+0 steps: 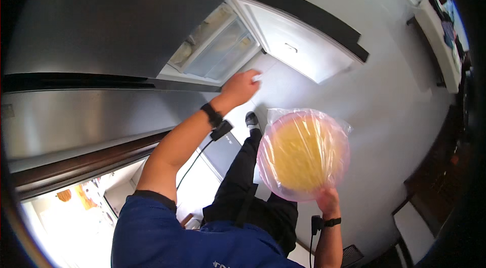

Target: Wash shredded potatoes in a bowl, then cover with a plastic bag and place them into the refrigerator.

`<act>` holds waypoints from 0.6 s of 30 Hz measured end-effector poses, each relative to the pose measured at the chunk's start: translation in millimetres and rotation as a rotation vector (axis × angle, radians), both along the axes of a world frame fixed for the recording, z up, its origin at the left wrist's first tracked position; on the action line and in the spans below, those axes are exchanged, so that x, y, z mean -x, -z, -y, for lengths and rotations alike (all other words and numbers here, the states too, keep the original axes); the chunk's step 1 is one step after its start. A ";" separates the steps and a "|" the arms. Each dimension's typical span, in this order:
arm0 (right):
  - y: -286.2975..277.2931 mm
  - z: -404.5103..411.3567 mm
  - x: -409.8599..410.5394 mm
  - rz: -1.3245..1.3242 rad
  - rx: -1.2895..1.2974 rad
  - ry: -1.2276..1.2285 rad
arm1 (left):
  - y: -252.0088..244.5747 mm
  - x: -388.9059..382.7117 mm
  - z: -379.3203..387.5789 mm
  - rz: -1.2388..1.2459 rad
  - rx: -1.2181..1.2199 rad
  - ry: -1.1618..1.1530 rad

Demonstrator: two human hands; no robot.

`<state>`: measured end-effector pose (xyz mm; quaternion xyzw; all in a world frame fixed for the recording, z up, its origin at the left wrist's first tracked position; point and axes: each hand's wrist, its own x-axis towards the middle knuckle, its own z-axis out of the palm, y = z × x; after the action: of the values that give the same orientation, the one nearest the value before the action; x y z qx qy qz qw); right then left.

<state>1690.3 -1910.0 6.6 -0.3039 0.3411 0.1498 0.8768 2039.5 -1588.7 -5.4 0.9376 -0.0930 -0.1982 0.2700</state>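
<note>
My right hand (328, 200) grips the near rim of a round pink bowl (264, 154). Yellow food (300, 150) fills much of the bowl, and its exact kind is hard to tell. Clear plastic (279, 116) is stretched over the top, with loose edges sticking out at the far side. Higher up, my left hand (241, 86) is curled in front of the open lower compartment of a refrigerator. A small whitish bit shows at its fingers, too blurred to identify. The compartment's white-lined door (300, 40) stands swung out, and translucent drawers (220, 53) show inside.
The refrigerator's dark upper door (114, 17) is shut. Pale floor (376, 127) stretches to the right, towards a bench-like seat (436, 36) with clothes on it. A white chair seat (414, 226) is at lower right. A bright doorway or window opening (64, 222) lies at lower left.
</note>
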 end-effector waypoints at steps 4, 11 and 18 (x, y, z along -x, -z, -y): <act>61.8 27.6 25.0 0.058 -0.205 -0.001 | 38.7 46.1 -103.6 -0.354 0.169 -0.369; 92.8 33.7 18.6 0.126 -0.313 -0.093 | 47.9 85.0 -152.4 -0.330 0.196 -0.627; 75.0 28.0 -4.8 0.069 -0.084 -0.150 | 38.0 102.3 -130.1 -0.237 0.849 -1.047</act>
<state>1695.1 -1938.0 -68.4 -0.2968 0.2803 0.2187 0.8863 1937.1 -1458.7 -43.4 0.6439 0.3333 -0.0889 0.6829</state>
